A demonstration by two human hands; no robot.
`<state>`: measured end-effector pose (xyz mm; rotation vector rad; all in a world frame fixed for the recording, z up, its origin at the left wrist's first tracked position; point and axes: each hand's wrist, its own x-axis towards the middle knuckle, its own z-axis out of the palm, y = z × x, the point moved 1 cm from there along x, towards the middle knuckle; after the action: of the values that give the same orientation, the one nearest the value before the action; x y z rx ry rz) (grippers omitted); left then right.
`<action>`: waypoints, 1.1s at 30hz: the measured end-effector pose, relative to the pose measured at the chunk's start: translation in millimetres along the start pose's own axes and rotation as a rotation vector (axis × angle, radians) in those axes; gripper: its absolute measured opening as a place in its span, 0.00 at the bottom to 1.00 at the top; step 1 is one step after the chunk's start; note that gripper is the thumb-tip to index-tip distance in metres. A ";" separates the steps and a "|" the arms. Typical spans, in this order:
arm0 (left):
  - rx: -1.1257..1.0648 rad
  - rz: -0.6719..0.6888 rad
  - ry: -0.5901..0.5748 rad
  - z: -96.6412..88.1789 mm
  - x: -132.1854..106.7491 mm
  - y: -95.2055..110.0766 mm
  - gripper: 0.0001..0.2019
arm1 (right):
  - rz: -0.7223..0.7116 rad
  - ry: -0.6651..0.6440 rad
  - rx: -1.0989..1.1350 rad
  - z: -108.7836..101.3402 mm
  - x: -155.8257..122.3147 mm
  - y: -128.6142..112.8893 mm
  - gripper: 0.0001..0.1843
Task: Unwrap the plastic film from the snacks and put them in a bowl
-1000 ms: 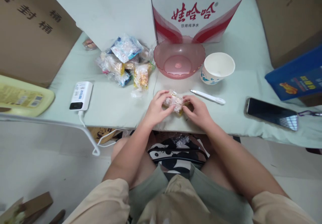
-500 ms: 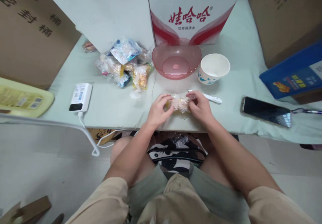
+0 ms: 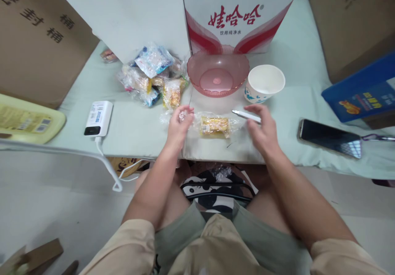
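A yellow snack in clear plastic wrap [image 3: 215,127] lies on the cloth-covered table between my hands, its crinkled wrap ends spread to both sides. My left hand [image 3: 179,127] is just left of it, fingers bent and thumb apart from the forefinger. Crumpled clear plastic [image 3: 166,117] shows beside and between these fingers; no grip on it is visible. My right hand [image 3: 263,130] is on the right, thumb and fingers apart around a slim white pen-like tool [image 3: 247,115]. I cannot see it gripping the tool. Its dark tip points left, above the snack.
Behind are a pink bowl [image 3: 218,77], a paper cup [image 3: 265,81] and a pile of wrapped snacks [image 3: 151,79], backed by white boxes [image 3: 228,24]. A power bank [image 3: 99,118] with a cable sits left, a phone [image 3: 329,138] right.
Both hands have let go of the wrapped snack and moved apart, left hand leftward, right hand rightward to the white tool. The snack now lies uncovered on the table.
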<state>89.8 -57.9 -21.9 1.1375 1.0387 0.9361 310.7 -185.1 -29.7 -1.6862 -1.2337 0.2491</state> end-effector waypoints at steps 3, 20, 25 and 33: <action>0.334 0.219 -0.043 -5.3 -1.0 0.6 0.13 | -0.118 -0.196 -0.227 8.2 -9.5 -9.8 0.21; 0.840 0.627 -0.230 -42.5 -7.9 13.3 0.07 | -0.504 -0.343 -0.368 -22.0 -13.9 -23.9 0.06; 0.712 0.615 -0.390 -57.0 -20.0 30.0 0.04 | -0.389 -0.725 -0.311 -26.9 -22.2 -32.6 0.11; 0.737 0.404 -0.333 -59.1 -18.3 27.4 0.11 | -0.129 -0.596 -0.567 -19.7 -16.7 -19.0 0.19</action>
<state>26.5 -55.8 1.9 2.0982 0.9089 0.6321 304.2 -210.4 -11.0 -2.0784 -1.9893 0.3629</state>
